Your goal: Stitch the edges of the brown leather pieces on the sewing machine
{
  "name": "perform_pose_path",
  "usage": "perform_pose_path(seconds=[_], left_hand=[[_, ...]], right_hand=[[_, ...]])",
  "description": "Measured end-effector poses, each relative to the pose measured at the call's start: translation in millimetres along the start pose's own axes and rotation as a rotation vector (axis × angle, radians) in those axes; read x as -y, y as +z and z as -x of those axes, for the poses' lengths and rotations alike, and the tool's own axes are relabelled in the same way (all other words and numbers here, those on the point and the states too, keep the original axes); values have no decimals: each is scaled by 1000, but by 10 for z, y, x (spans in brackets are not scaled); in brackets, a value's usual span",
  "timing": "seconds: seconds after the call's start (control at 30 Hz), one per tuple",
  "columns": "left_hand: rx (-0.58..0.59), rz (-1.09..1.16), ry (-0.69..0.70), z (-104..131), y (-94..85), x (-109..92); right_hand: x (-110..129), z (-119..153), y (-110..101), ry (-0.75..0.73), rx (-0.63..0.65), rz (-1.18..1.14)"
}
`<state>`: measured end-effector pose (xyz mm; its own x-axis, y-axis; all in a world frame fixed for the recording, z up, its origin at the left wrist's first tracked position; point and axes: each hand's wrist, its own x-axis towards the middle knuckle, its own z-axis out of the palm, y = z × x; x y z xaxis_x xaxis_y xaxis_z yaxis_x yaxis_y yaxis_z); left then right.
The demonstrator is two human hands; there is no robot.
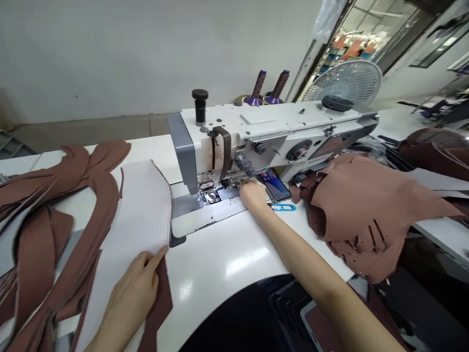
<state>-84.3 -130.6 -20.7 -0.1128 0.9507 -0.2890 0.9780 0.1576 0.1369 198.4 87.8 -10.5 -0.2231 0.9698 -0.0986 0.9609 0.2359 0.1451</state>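
- Left hand (pixel 134 288): it lies over the white panel (pixel 137 210), one digit reaching to the panel's dark edge; whether it pinches the edge I cannot tell. A light, flat touch there seems best, steadying the panel without creasing it.
- Right hand (pixel 253 194): it is under the arm of the sewing machine (pixel 278 122), its fingers hidden, so I cannot tell what they grasp. Fingertips are best kept away from the metal plate (pixel 211 196) near the needle area.
- The panel is on the desk (pixel 212 264), left of the machine bed, its edge just beside it; keeping that edge apart from the brown strips (pixel 100 195) should avoid snagging.
- The blue snips (pixel 284 207) and phone (pixel 274 185) sit near the right wrist; small movements should avoid knocking them.
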Motion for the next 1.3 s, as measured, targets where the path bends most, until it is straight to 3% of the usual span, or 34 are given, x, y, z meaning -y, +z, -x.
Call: perform_pose_path(seconds=[0.1, 0.27, 0.47, 0.57, 0.67, 0.83, 0.93, 1.07, 1.3], left_hand=[[-36, -108, 8, -23, 5, 18], [-24, -209, 7, -73, -28, -23], [123, -327, 71, -37, -258, -108], [156, -310, 134, -9, -416, -245], [40, -257, 230, -102, -496, -550], [-105, -227, 415, -620, -426, -1210], [-156, -238, 430, -926, -357, -1430], [-179, -255, 450, -1081, -277, -1464], [-186, -264, 450, -1077, -192, -1428]], right_hand=[[31, 66, -44, 0, -31, -29], [165, 213, -62, -157, -18, -95], [323, 264, -35, -234, -14, -135], [392, 188, -20, -253, 11, -148], [431, 109, -10, -285, 38, -165], [383, 64, -17, -312, 38, -204], [321, 95, -20, -287, 16, -216], [266, 163, -33, -246, 13, -217], [297, 213, -218, -280, 99, -218]])
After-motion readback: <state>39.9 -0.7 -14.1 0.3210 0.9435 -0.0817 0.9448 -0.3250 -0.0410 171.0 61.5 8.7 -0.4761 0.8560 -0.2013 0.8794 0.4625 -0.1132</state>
